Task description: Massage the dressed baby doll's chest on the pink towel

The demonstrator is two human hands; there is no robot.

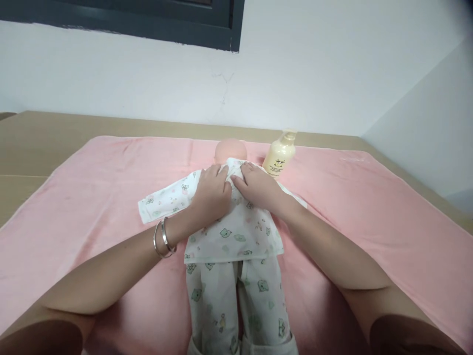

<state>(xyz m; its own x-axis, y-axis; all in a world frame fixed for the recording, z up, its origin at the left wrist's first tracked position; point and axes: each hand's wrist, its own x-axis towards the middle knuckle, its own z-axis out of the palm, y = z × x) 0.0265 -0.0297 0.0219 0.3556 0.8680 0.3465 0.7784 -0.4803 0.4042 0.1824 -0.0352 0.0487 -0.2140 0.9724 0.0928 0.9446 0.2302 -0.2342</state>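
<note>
A baby doll (229,149) in a white shirt (236,241) and matching trousers (258,305), both with green animal prints, lies stretched out in front of me, head away from me. Its head is smooth and pinkish; whether it lies face up or face down I cannot tell. On the left upper part of the shirt rests my left hand (214,192), fingers extended and flat. My right hand (258,186) lies open on the other side, its fingers close to the collar. A narrow strip of shirt shows between the two hands. One sleeve (170,198) spreads out to the left.
Right of the doll's head stands a pale yellow pump bottle (280,155), slightly tilted in view. A pink cloth (351,207) lies under everything, over a tan surface (55,130). Behind rises a white wall (295,74) with a dark frame (166,22).
</note>
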